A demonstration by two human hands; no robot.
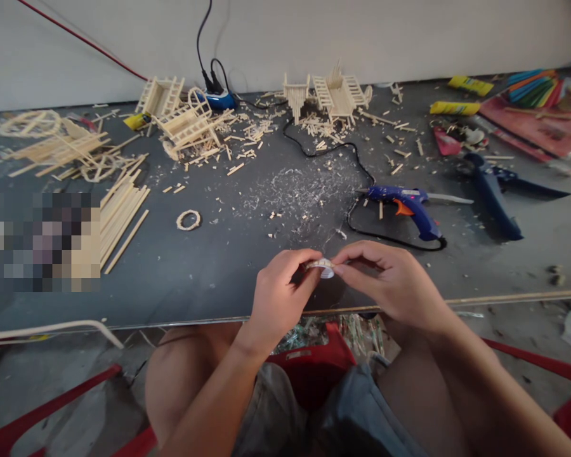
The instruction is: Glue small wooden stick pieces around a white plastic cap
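Between my two hands, near the table's front edge, is a small ring of short wooden stick pieces point(320, 263) around a white round piece point(328, 273). My left hand point(284, 287) pinches the ring's left side between thumb and fingers. Thumb and fingertips of my right hand point(394, 279) are closed on its right side. Fingers hide part of the ring. A similar stick ring point(189, 220) lies flat on the table to the left. Beyond my right hand rests a blue glue gun point(404, 202) with an orange trigger, a glue stick in its back and a small red light.
Long sticks point(124, 216) lie at left beside a blurred patch. Stick-built models point(340, 98) and scraps line the wall. A black cord point(314, 152) winds from a blue power socket point(219, 99). Blue-handled cutters point(497, 197), yellow tubes point(454, 108) and coloured sticks point(533, 89) lie right.
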